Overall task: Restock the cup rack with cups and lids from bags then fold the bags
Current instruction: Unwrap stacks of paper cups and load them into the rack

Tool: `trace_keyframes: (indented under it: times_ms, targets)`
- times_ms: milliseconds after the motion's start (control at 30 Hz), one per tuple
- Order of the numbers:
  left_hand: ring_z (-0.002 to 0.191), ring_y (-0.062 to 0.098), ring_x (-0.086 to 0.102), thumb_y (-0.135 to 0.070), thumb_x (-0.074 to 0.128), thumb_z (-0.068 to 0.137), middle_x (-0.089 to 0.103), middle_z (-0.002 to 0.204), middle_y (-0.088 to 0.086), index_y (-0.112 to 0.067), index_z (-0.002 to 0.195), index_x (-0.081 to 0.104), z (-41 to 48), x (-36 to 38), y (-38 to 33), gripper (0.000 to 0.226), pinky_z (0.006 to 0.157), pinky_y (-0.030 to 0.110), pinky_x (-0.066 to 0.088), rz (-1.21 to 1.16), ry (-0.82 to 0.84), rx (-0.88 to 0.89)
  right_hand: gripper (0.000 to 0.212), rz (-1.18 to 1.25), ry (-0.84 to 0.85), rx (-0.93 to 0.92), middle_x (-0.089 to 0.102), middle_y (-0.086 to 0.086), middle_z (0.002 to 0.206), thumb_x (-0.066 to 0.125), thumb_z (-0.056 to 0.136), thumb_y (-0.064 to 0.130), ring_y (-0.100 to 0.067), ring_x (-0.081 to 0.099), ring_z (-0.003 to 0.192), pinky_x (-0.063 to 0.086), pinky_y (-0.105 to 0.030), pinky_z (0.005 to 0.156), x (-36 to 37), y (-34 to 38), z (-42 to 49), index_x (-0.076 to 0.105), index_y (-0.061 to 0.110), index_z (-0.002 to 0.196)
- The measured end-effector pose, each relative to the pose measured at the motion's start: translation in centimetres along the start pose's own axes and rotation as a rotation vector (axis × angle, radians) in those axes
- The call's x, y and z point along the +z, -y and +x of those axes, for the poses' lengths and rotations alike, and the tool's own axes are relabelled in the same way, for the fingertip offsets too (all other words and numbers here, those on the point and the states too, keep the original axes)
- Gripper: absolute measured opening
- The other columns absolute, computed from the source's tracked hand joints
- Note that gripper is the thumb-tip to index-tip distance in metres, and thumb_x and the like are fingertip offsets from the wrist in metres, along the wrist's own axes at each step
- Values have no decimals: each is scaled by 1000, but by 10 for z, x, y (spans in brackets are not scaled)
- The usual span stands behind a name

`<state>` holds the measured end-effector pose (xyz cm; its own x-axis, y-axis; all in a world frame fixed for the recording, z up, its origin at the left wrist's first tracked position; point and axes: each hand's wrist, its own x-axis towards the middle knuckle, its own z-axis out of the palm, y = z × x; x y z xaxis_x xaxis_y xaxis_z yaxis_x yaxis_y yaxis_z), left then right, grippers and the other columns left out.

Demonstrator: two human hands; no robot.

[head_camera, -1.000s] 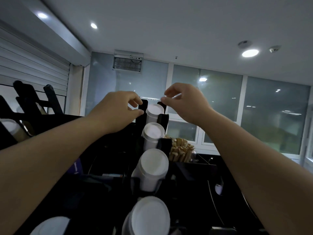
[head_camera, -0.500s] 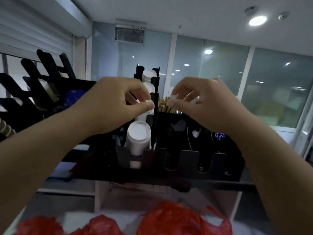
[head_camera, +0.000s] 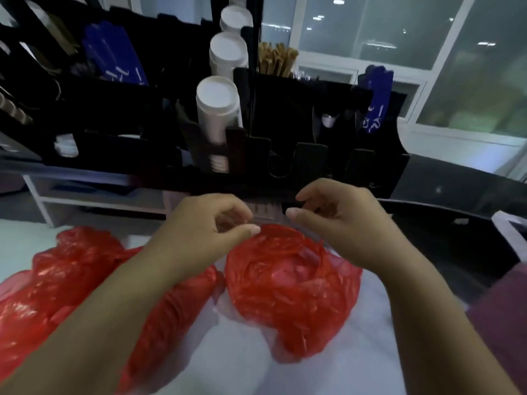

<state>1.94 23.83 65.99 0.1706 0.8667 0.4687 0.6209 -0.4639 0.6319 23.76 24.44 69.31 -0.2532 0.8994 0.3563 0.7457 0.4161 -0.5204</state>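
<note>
The black cup rack [head_camera: 308, 155] stands behind a white counter, and one of its columns holds white cup stacks [head_camera: 218, 109]. A crumpled red bag [head_camera: 291, 283] lies on the counter in front of me. My left hand [head_camera: 208, 223] and my right hand [head_camera: 339, 215] hover just above the bag's top, fingers curled, thumb tips facing each other. A thin clear plastic film [head_camera: 265, 213] seems stretched between them, pinched by both hands; it is faint. Another red bag [head_camera: 57, 280] lies to the left, partly under my left forearm.
Wooden stirrers [head_camera: 276, 59] stick up behind the rack, with blue packets [head_camera: 114, 52] at the left and right. A white shelf unit [head_camera: 85, 201] sits below the rack on the left. A dark curved counter [head_camera: 456, 212] runs along the right. Windows fill the back.
My view has dropped from the rack top to the counter. Both hands came down from the upper cup slots to just above the middle red bag, keeping their pinch.
</note>
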Motion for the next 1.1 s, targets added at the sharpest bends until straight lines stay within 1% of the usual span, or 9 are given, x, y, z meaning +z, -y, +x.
trace_keyframes:
  times_ms: [267, 433, 567, 667, 767, 867, 933, 1000, 1100]
  targets:
    - [75, 1, 61, -23, 76, 77, 69, 76, -10, -24, 80, 69, -26, 67, 55, 7, 65, 8, 44, -116, 154, -203, 32, -13, 56, 281, 65, 14, 89, 66, 82, 54, -4, 62, 82, 52, -29, 75, 62, -54, -32, 64, 29, 102]
    - [75, 2, 61, -27, 77, 76, 65, 80, -12, -40, 77, 60, -47, 92, 92, 21, 71, 14, 45, -25, 269, -208, 30, -82, 113, 501, 63, 15, 90, 63, 83, 54, -9, 61, 87, 52, -32, 77, 98, -82, -55, 62, 31, 102]
    - [80, -2, 57, -28, 75, 77, 62, 84, -14, -37, 82, 63, -58, 76, 97, 16, 69, 5, 37, -49, 249, -234, 29, -95, 119, 585, 65, 12, 96, 62, 84, 52, -11, 61, 89, 53, -34, 78, 113, -92, -61, 63, 29, 102]
    - [84, -1, 58, -36, 72, 79, 60, 91, -16, -35, 93, 66, -83, 99, 164, 15, 74, 12, 40, 143, 199, -275, 25, -51, 102, 548, 64, 13, 90, 64, 85, 48, -12, 61, 88, 52, -35, 76, 123, -88, -56, 64, 27, 98]
    - [106, -6, 51, -78, 44, 77, 46, 118, -30, -63, 112, 47, -141, 147, 286, 37, 87, 23, 39, 351, 89, -101, 20, 17, 99, 456, 63, 15, 83, 67, 84, 43, -10, 63, 85, 52, -34, 76, 136, -75, -46, 66, 26, 94]
    - [107, -1, 47, -46, 61, 86, 54, 113, -21, -39, 112, 60, -117, 50, 176, 27, 98, 15, 32, 309, -6, -165, 19, 90, 129, 338, 65, 15, 82, 70, 83, 38, -8, 63, 82, 52, -34, 77, 151, -57, -33, 67, 24, 96]
    - [104, 20, 51, -28, 63, 81, 59, 107, -2, -19, 106, 67, -96, 3, 115, 27, 100, 16, 26, 320, -324, -180, 20, 122, 162, 244, 65, 14, 84, 71, 83, 33, -8, 63, 83, 52, -32, 78, 161, -43, -25, 68, 21, 99]
    - [104, 32, 51, -29, 63, 78, 58, 108, 6, -15, 111, 65, -99, -13, 116, 36, 99, 22, 23, 459, -307, -271, 22, 135, 191, 153, 65, 13, 88, 72, 83, 31, -8, 63, 87, 50, -27, 78, 171, -30, -17, 68, 20, 102]
    - [113, 33, 44, -33, 72, 79, 51, 119, 9, -16, 127, 55, -113, -10, 142, 53, 102, 30, 25, 452, -241, -509, 29, 143, 242, 40, 65, 11, 101, 72, 84, 33, -8, 60, 95, 46, -23, 81, 185, -13, -7, 66, 21, 109]
